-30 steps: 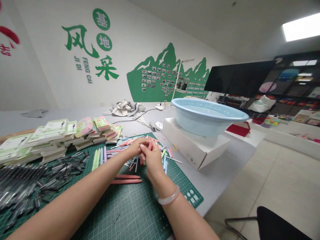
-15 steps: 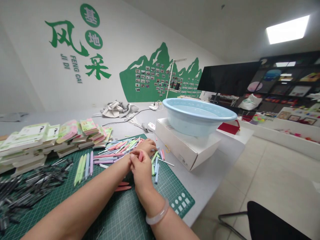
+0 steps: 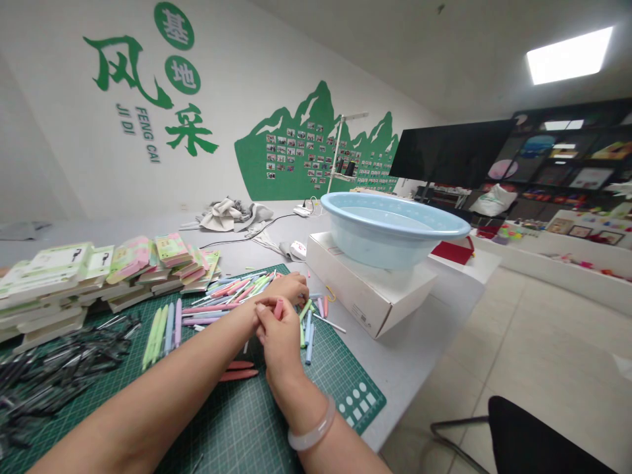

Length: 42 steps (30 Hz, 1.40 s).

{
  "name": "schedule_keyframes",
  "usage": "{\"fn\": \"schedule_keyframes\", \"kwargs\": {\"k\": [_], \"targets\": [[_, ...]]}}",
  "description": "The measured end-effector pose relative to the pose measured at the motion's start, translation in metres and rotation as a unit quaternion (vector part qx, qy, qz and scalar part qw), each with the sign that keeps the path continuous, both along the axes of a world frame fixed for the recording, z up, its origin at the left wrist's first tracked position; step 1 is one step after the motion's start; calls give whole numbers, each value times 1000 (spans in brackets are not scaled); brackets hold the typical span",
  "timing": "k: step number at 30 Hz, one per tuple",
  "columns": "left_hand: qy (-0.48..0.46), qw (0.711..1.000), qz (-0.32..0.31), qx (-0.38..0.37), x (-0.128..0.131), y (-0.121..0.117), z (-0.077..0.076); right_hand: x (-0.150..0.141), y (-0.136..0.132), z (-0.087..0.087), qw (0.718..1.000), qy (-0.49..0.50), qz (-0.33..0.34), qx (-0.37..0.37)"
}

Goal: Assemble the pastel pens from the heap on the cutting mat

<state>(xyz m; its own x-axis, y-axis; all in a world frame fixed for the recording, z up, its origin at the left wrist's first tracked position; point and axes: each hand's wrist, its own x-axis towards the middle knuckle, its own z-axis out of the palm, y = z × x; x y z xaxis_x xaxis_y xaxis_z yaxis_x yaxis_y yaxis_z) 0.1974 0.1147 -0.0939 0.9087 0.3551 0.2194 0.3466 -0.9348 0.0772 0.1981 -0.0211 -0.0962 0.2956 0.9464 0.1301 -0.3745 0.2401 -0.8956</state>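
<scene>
My right hand [image 3: 280,339], with a pale bangle [image 3: 313,428] on the wrist, is closed round a pink pen barrel [image 3: 279,308] whose end sticks up. Just beyond it, my left hand [image 3: 290,288] reaches across over the coloured pen parts; its fingers curl down, and what they hold is hidden. A pile of pastel pen parts [image 3: 241,288] lies under and left of this hand. Right of my hands are green and blue pen pieces [image 3: 309,339]. Two red pen pieces [image 3: 239,375] rest below my left forearm, and a row of green, blue and purple pens [image 3: 162,332] lies to the left.
A green cutting mat [image 3: 340,368] covers the near table. Black pen parts [image 3: 64,365] are heaped at left, before stacked small boxes [image 3: 54,270]. A blue basin [image 3: 390,230] sits on a white box [image 3: 355,289] at right. A black chair [image 3: 528,434] stands lower right.
The view has shifted slightly. A bit more of the pink barrel shows above my right hand, and a thin white piece now shows beside that hand, under my left wrist.
</scene>
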Motion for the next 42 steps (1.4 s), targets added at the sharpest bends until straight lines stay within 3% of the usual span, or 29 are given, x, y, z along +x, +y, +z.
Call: {"fn": "schedule_keyframes", "kwargs": {"k": [8,14,19,23,25,28,30,33,42], "targets": [[12,999,-32,-15,6,2,1,2,1,2,1000,27,-3,-6],[-27,997,-29,-68,4,4,-1,5,1,3,999,37,5,7],[-125,981,43,-144,-21,6,-2,5,1,4,999,31,9,12],[-199,952,105,-209,-61,-8,6,5,2,1,1000,13,8,20],[-238,931,121,-247,-85,-24,14,4,2,0,999,-1,17,30],[-339,835,135,-413,-117,-54,22,1,2,0,999,6,33,23],[-390,778,161,-466,-134,-74,23,-2,1,0,999,7,41,19],[-441,715,179,-513,-152,-98,18,-8,-3,-1,998,-2,68,11],[-495,620,218,-568,-193,-130,4,-33,-16,-11,977,-59,205,-26]]}}
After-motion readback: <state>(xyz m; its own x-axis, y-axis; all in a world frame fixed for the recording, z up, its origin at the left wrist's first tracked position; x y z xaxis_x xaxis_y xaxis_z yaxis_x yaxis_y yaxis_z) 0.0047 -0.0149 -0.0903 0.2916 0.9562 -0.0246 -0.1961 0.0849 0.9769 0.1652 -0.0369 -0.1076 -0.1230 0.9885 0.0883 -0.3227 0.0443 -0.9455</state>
